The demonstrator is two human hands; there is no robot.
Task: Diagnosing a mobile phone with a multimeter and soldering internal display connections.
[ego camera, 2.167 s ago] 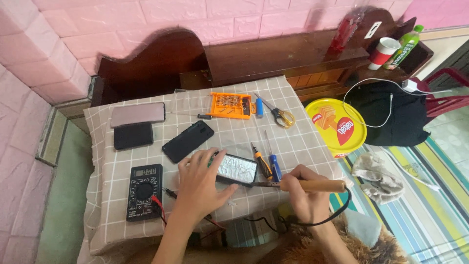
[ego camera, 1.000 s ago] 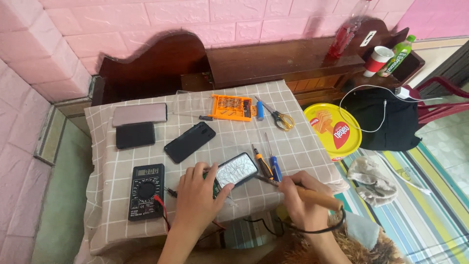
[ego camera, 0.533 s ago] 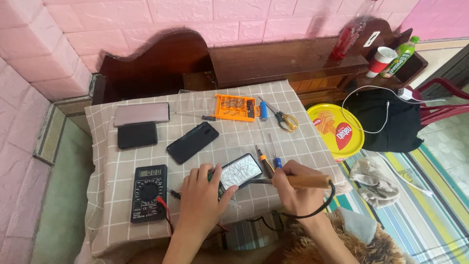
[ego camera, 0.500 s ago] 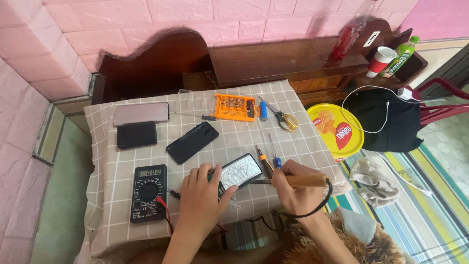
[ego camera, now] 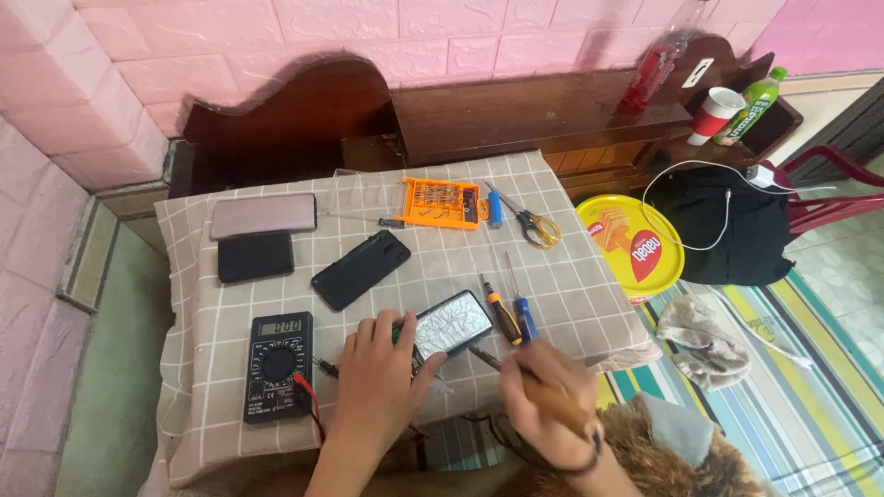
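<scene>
Worktop (ego camera: 230, 405): small, carrying a beige checked cloth and standing against a pink brick wall.
Far left items: a grey flat case (ego camera: 263, 215) is lying above a dark phone (ego camera: 255, 256).
Multimeter (ego camera: 277, 365): black, sitting near the front edge, its red lead running towards the left hand.
Black phone (ego camera: 360, 269): lying face down at an angle, mid-worktop.
Left hand (ego camera: 379, 387): lying flat with fingers loosely spread, fingertips pressing on the left end of the opened phone; not gripping anything.
Opened phone (ego camera: 448, 324): lying tilted near the front edge, between both hands, its light inner side facing up.
Orange bit case (ego camera: 441, 202): resting at the back, with scissors (ego camera: 531, 225) just to its right.
Screwdrivers (ego camera: 512, 313): two are lying side by side just right of the opened phone.
Right hand (ego camera: 545, 400): blurred, fingers curling closed around the brown handle of a soldering iron (ego camera: 502, 365); the tip is pointing at the opened phone's lower edge, contact cannot be told.
Yellow round tin (ego camera: 632, 247): sitting off the worktop, to the right.
</scene>
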